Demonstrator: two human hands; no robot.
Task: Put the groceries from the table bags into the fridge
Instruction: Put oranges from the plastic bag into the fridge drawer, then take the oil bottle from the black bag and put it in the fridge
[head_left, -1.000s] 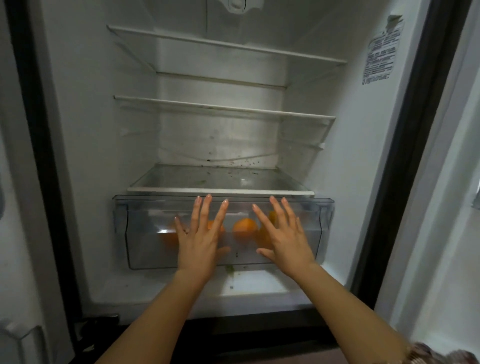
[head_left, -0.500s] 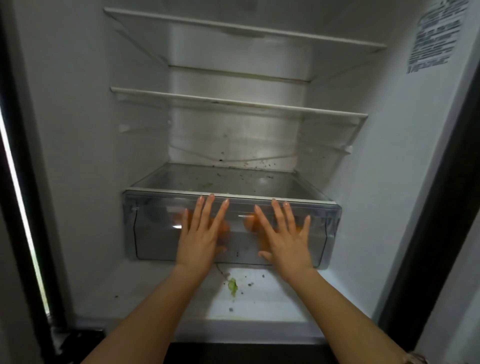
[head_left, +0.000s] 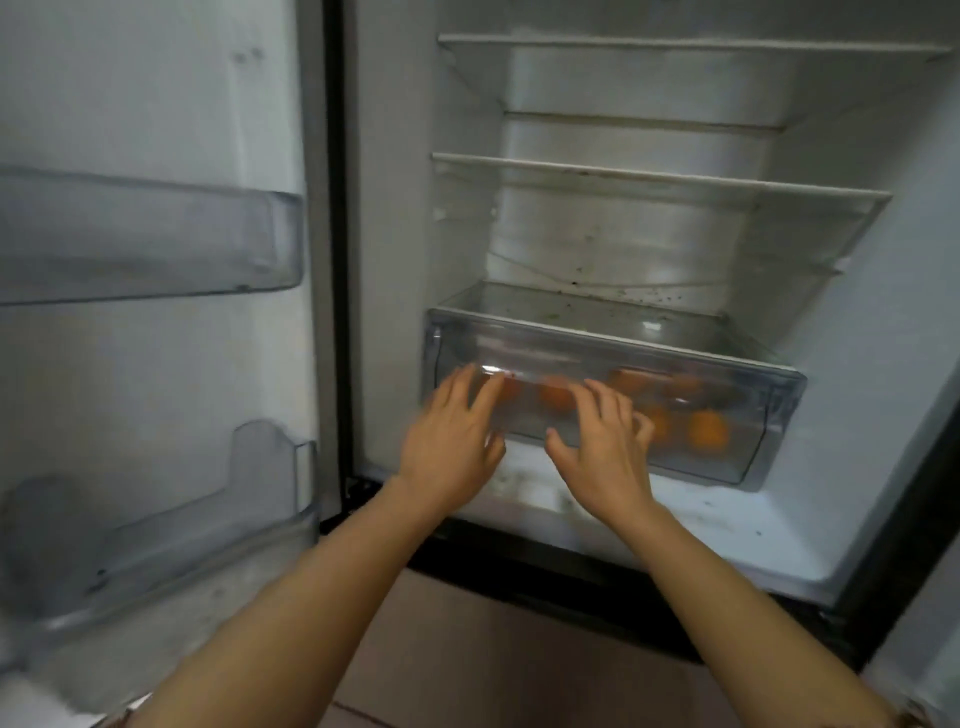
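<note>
Clear plastic forms the crisper drawer (head_left: 776, 400) at the bottom of the fridge (head_left: 395, 208), and through its front wall several oranges (head_left: 709, 428) show, lying inside on the drawer's floor, most toward the middle and right. Both hands are held up before the drawer's front. The left hand (head_left: 449, 436) is at the near left corner with its fingers spread and straight, grasping nothing. The right hand (head_left: 605, 452) is just beside it, fingers relaxed and a little bent, also with nothing in it. Motion blur hides whether either palm actually touches the plastic. A glass cover (head_left: 597, 306) speckled with dark crumbs lies over the drawer, and above it two bare white-edged shelves (head_left: 623, 174) span the white, scuffed interior. Below the drawer, the fridge's white bottom ledge (head_left: 727, 525) carries a few small specks. To the left the open door (head_left: 156, 364) stands wide, with a grey translucent upper bin (head_left: 156, 239) and a lower bin (head_left: 182, 545) fixed to its inner face. Brownish floor (head_left: 519, 649) shows near the camera between the two forearms.
</note>
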